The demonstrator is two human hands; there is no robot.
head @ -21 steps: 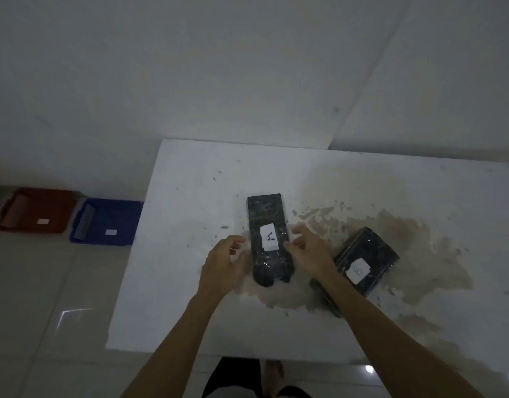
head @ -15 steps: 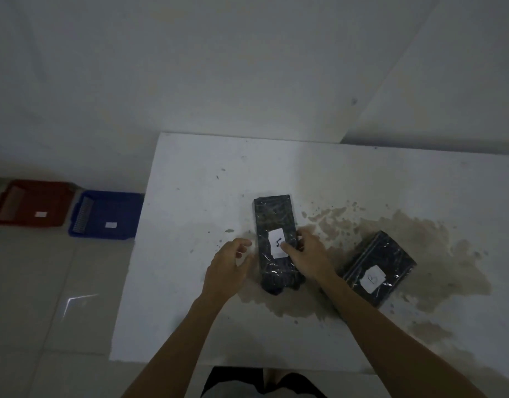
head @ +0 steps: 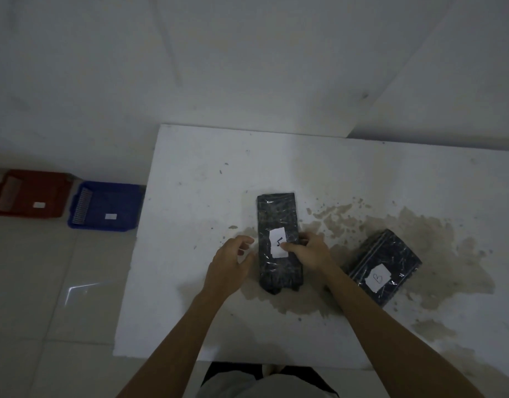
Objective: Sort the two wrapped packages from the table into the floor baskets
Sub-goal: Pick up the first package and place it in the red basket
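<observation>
Slip risk: right hand [head: 309, 251] pinches only label edge of long wrapped package [head: 279, 242]; glossy film slick. Left hand [head: 228, 264] empty, beside package. Misread label: wrong basket, red [head: 29, 193] or blue [head: 106, 206].
</observation>
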